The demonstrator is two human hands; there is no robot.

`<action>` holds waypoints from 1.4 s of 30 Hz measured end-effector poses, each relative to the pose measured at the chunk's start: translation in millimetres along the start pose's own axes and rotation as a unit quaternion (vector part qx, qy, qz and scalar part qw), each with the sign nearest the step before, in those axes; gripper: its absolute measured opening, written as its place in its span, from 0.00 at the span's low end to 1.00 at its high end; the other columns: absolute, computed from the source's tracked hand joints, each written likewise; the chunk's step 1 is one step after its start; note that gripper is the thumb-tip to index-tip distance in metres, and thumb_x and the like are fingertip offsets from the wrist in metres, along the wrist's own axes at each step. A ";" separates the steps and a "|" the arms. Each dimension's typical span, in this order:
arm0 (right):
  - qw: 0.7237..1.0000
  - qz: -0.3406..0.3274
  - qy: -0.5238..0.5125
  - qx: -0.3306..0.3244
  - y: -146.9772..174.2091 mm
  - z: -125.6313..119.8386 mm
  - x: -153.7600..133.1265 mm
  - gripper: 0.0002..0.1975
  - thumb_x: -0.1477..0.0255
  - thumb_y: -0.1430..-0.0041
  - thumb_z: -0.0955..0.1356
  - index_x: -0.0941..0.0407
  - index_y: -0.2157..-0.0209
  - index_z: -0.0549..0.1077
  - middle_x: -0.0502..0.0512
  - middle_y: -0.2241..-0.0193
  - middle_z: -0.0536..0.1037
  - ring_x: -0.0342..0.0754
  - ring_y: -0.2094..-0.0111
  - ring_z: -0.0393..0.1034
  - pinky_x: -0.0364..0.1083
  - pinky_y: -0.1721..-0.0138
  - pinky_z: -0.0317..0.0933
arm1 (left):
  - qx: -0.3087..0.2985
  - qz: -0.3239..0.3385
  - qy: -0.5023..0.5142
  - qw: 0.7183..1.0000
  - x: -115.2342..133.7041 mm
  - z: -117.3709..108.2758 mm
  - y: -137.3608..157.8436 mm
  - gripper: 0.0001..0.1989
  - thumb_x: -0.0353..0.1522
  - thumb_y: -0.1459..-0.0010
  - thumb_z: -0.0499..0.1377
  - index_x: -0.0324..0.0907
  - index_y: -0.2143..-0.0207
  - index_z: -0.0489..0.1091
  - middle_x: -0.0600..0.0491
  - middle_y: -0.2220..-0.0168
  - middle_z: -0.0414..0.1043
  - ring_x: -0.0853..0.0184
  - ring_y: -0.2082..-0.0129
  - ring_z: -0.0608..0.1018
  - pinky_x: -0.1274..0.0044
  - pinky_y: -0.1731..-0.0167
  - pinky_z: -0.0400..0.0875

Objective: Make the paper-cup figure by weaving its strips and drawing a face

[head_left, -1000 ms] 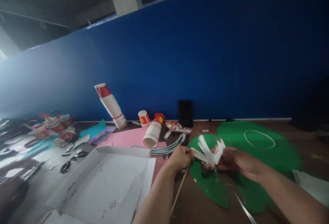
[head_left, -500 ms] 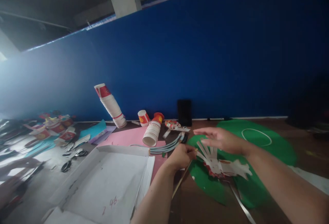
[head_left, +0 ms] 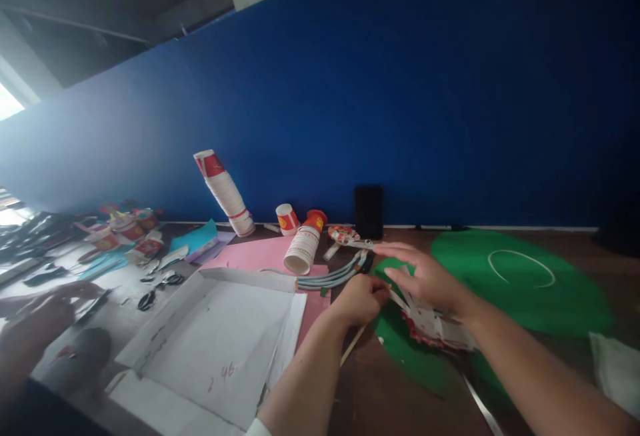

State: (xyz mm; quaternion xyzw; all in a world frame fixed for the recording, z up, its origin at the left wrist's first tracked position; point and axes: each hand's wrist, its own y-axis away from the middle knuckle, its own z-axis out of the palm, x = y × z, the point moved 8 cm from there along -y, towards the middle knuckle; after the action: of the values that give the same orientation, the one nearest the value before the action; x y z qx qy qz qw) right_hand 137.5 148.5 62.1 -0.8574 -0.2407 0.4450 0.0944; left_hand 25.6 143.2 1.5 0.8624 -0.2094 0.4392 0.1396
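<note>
Right hand (head_left: 431, 283) is hovering over the green sheet (head_left: 410, 359), fingers apart; left hand (head_left: 361, 301) is pinching beside it. Fringed cup (head_left: 428, 325) is lying over the sheet, likely for access; left hand's thin stick (head_left: 354, 345) is apparently being steadied.

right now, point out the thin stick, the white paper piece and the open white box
Thin stick (head_left: 354, 345): head view, middle of its visible shaft.
White paper piece (head_left: 428, 323): head view, pale body above its red edge.
Open white box (head_left: 200, 346): head view, bare floor.
</note>
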 end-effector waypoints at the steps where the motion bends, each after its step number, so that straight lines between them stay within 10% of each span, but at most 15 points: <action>1: 1.000 -0.007 0.007 0.015 0.2 -2.9 -2.8 0.21 0.69 0.44 0.66 0.53 0.48 0.74 0.59 0.45 0.73 0.55 0.42 0.64 0.57 0.38 0.54 | 0.003 0.002 0.006 1.000 0.0 -0.6 0.4 0.09 0.30 0.47 0.53 0.37 0.74 0.72 0.58 0.81 0.58 0.73 0.78 0.61 0.80 0.77 0.52; 7: 0.998 0.050 -0.019 0.046 -0.9 -14.4 8.9 0.22 0.64 0.43 0.67 0.53 0.47 0.73 0.61 0.49 0.77 0.58 0.48 0.72 0.59 0.46 0.64 | 0.015 -0.011 0.030 0.999 -6.6 -1.5 0.8 0.10 0.34 0.45 0.55 0.37 0.71 0.72 0.58 0.80 0.59 0.73 0.79 0.60 0.79 0.78 0.52; 15: 0.997 0.018 0.011 -0.078 5.7 2.2 3.7 0.25 0.72 0.47 0.68 0.45 0.46 0.73 0.50 0.45 0.74 0.56 0.43 0.67 0.56 0.42 0.61 | 0.012 0.043 0.001 0.999 5.9 -1.9 2.5 0.11 0.32 0.45 0.53 0.38 0.79 0.64 0.59 0.81 0.54 0.73 0.79 0.58 0.79 0.78 0.50; 21: 0.994 0.091 0.035 0.059 1.2 -28.0 6.4 0.19 0.72 0.45 0.65 0.51 0.52 0.76 0.55 0.53 0.80 0.55 0.53 0.75 0.56 0.48 0.66 | 0.027 0.025 -0.013 0.999 10.4 -10.8 5.8 0.11 0.33 0.43 0.53 0.38 0.74 0.71 0.56 0.78 0.63 0.70 0.76 0.64 0.79 0.74 0.57; 27: 0.924 0.225 -0.159 0.264 19.4 -95.0 64.3 0.28 0.58 0.46 0.70 0.47 0.44 0.66 0.57 0.51 0.77 0.56 0.49 0.71 0.60 0.43 0.61 | 0.032 -0.020 -0.020 0.999 6.2 -12.4 5.4 0.10 0.32 0.44 0.53 0.39 0.74 0.71 0.55 0.78 0.67 0.70 0.76 0.68 0.79 0.72 0.61; 37: 0.887 0.290 -0.349 -0.080 35.5 -3.0 95.4 0.11 0.66 0.51 0.72 0.54 0.64 0.78 0.60 0.60 0.82 0.57 0.55 0.77 0.55 0.53 0.70 | -0.103 -0.016 0.170 0.980 33.4 2.1 24.3 0.14 0.40 0.42 0.56 0.37 0.68 0.71 0.55 0.73 0.68 0.74 0.79 0.71 0.81 0.77 0.64; 42: 0.856 0.313 -0.386 -0.141 38.9 40.9 82.3 0.10 0.67 0.55 0.74 0.58 0.71 0.77 0.56 0.76 0.81 0.50 0.77 0.76 0.48 0.71 0.69 | -0.070 -0.027 0.093 0.993 31.4 -2.5 20.6 0.13 0.37 0.41 0.53 0.37 0.70 0.71 0.56 0.77 0.66 0.72 0.80 0.70 0.80 0.78 0.63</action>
State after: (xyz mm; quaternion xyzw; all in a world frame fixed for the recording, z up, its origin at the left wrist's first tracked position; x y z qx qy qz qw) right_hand 157.4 153.6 -35.5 -0.6507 -0.0370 0.7080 -0.2719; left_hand 30.5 118.8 29.7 0.8116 -0.2020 0.4976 0.2301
